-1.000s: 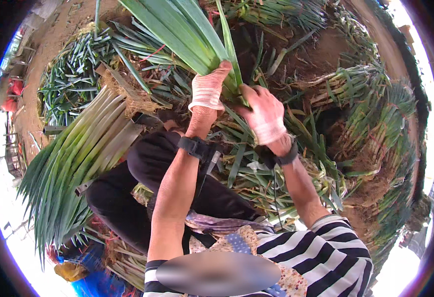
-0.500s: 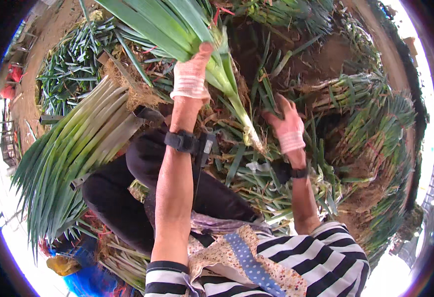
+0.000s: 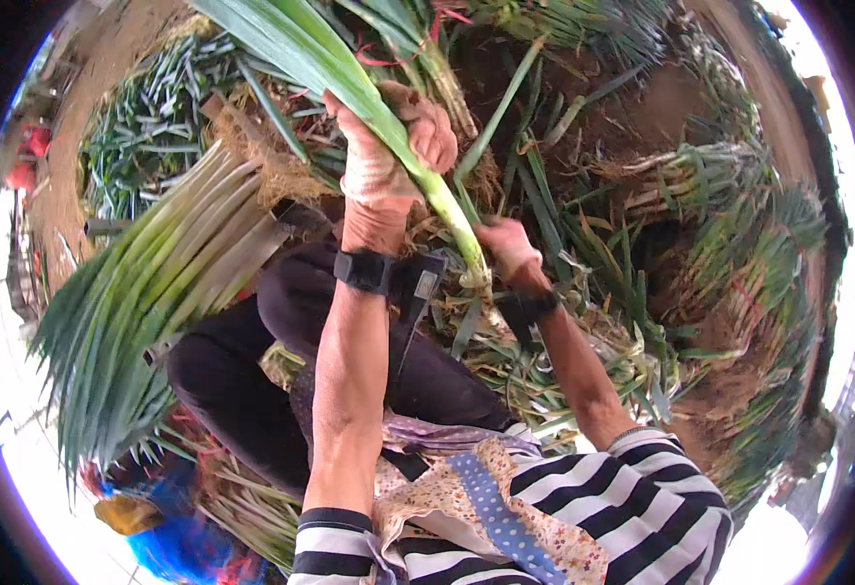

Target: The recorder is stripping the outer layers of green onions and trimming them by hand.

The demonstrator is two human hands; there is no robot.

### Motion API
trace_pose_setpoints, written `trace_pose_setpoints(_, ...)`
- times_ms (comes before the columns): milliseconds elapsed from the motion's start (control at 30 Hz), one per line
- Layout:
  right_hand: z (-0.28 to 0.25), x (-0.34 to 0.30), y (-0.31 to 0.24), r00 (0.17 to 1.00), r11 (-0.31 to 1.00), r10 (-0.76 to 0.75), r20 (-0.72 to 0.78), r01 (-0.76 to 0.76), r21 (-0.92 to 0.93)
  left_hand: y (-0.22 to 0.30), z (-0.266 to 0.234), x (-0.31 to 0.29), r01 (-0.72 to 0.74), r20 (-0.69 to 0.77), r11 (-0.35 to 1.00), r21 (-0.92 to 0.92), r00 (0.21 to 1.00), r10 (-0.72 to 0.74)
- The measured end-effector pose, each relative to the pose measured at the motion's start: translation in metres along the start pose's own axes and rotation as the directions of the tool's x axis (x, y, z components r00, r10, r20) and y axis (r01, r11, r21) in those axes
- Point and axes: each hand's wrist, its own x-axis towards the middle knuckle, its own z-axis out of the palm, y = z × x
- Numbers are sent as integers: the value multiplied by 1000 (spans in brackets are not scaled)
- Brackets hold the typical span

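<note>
LEFT HAND (image 3: 371, 177): grip is holding leek (image 3: 369, 107) | RIGHT HAND (image 3: 508, 244): working at 4 o'clock from left, beside the stalk; grip blurred, cannot tell | HANDLING: probably staying light, stiff at the stalk, tearing at the leaves; favour mid-stalk hold | LEEK: running from 11 o'clock to centre, root end (image 3: 478, 278) pointing 5, axis 11–5

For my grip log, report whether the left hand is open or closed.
Closed: the left hand wraps the leek, fingers and thumb on opposite sides.
</note>
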Motion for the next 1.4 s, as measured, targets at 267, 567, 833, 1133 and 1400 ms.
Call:
trace_pose_setpoints(267, -36, -178, 192, 877, 862, 470, 97, -432, -265, -5, -8, 13, -37, -81, 999, -41, 996, 33)
trace_pose_setpoints(567, -92, -11, -107, 978, 994, 29, -208, -6, 112, 6, -8, 9, -28, -595, 898, 440, 740, 314)
trace_pose_setpoints(833, -60, 38, -130, 925, 937, -334, -179, 306, -168, -5, -8, 5, -65, -534, 820, 568, 730, 427)
trace_pose_setpoints(1133, -55, -24, -104, 869, 829, -433, 239, 488, -273, -11, -12, 6, -56, -516, 847, 528, 771, 373)
trace_pose_setpoints(1400, -47, -203, 42, 831, 811, 182, 526, 175, -558, 6, 0, 6, -167, -462, 797, 580, 739, 491)
